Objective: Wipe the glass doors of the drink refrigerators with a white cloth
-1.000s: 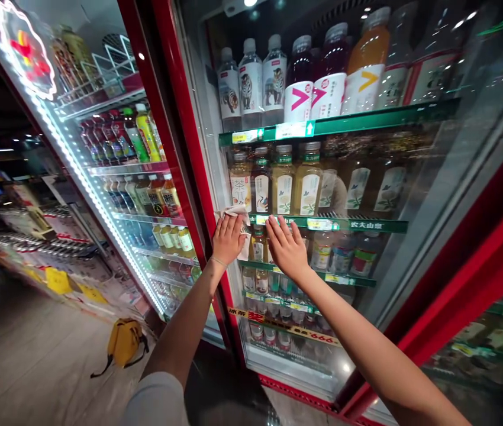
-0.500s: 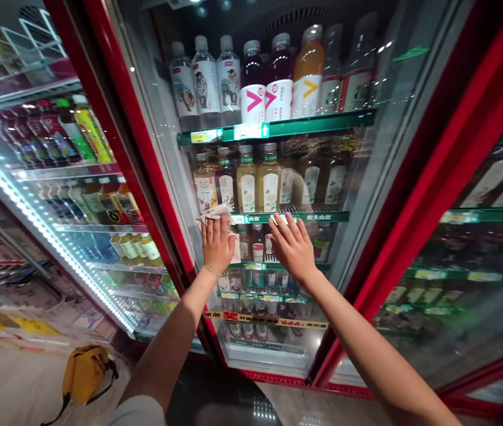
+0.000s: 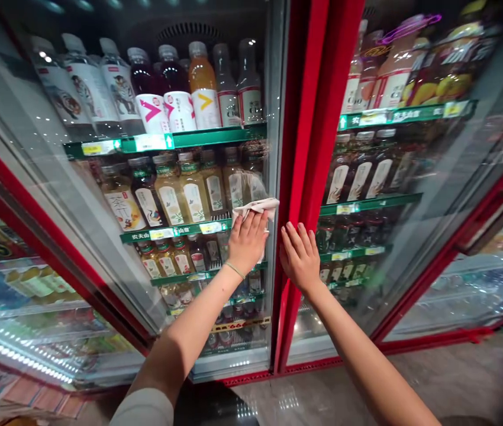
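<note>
A white cloth (image 3: 255, 207) lies under my left hand (image 3: 247, 242), pressed flat against the glass door (image 3: 216, 139) of a drinks cooler. The palm and outstretched fingers cover most of the cloth, near the door's right edge. A thin band circles that wrist. My right hand (image 3: 301, 257) rests with straight fingers on the red door frame (image 3: 307, 148) between two glass doors, holding nothing. Behind the glass stand bottles, among them a bottle of orange drink (image 3: 205, 89) on the upper shelf and pale tea bottles (image 3: 193, 189) lower down.
To the right, another glass door shows dark bottles (image 3: 360, 168) on green-edged shelves, and farther right is a door handle (image 3: 495, 222). A lit cooler with a bright light strip (image 3: 16, 343) stands at lower left. Grey floor (image 3: 313, 393) shows below.
My left hand has wiped the cloth rightward across the glass to its right edge. My right hand has gone from the glass onto the red frame. The view has turned right.
</note>
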Action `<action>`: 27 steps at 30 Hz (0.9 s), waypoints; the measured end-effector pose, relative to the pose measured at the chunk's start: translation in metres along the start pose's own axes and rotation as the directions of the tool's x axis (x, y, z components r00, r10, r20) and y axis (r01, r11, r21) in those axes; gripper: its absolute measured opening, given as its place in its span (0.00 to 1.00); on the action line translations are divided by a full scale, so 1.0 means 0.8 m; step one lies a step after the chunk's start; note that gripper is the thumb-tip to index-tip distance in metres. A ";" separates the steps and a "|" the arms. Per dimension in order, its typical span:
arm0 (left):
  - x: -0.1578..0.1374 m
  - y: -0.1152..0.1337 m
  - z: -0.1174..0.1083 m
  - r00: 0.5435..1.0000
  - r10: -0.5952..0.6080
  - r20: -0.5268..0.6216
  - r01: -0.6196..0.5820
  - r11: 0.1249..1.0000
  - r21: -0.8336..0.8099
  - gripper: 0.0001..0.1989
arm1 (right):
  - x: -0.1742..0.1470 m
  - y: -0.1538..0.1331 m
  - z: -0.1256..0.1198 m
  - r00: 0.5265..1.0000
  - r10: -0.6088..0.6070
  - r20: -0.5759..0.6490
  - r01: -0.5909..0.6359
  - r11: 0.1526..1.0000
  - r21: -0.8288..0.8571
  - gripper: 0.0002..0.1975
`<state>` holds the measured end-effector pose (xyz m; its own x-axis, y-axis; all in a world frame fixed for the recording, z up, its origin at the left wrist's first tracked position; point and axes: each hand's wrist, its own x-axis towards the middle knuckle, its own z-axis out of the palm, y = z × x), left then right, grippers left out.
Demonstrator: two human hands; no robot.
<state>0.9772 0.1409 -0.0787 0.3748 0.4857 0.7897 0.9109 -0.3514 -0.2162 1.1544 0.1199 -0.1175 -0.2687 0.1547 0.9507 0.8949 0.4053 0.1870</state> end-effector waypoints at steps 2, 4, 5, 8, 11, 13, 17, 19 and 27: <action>0.016 0.025 0.008 1.000 -0.002 -0.003 0.001 1.000 -0.013 0.30 | -0.006 0.021 -0.009 1.000 -0.014 -0.016 0.014 1.000 0.004 0.38; 0.025 0.041 0.014 1.000 -0.021 -0.011 0.021 1.000 -0.008 0.30 | -0.009 0.034 -0.014 0.999 -0.026 -0.032 0.027 0.999 0.028 0.38; 0.027 0.045 0.015 0.999 -0.032 -0.014 0.032 0.999 0.001 0.30 | -0.010 0.037 -0.016 0.999 -0.028 -0.038 0.030 0.998 0.049 0.38; 0.025 0.045 0.013 1.000 -0.031 0.002 0.031 0.999 0.036 0.31 | -0.014 0.036 -0.015 0.998 -0.025 -0.052 0.032 0.991 0.133 0.38; 0.009 0.027 0.005 0.999 -0.032 0.042 0.029 0.997 0.066 0.32 | -0.019 0.024 -0.014 0.998 -0.031 -0.060 0.044 0.975 0.218 0.38; -0.008 0.008 -0.002 0.996 -0.066 0.058 0.061 0.994 0.090 0.32 | -0.023 0.015 -0.014 0.998 -0.050 -0.048 0.061 0.963 0.264 0.38; -0.047 -0.037 -0.015 0.986 -0.152 0.062 0.142 0.980 0.138 0.30 | -0.026 0.003 -0.014 0.995 -0.100 -0.021 0.101 0.941 0.322 0.38; -0.064 -0.059 -0.020 0.983 -0.179 0.049 0.170 0.974 0.150 0.30 | -0.023 -0.004 -0.011 0.993 -0.115 -0.015 0.113 0.934 0.339 0.38; -0.130 -0.171 -0.050 0.960 -0.275 -0.051 0.280 0.938 0.206 0.30 | 0.014 -0.091 0.019 0.977 -0.209 -0.043 0.207 0.884 0.420 0.38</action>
<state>0.8069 0.1063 -0.1082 0.1005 0.5219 0.8471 0.9946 -0.0292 -0.1001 1.0805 0.1058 -0.1247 -0.4338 0.0277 0.9006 0.5855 0.7684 0.2584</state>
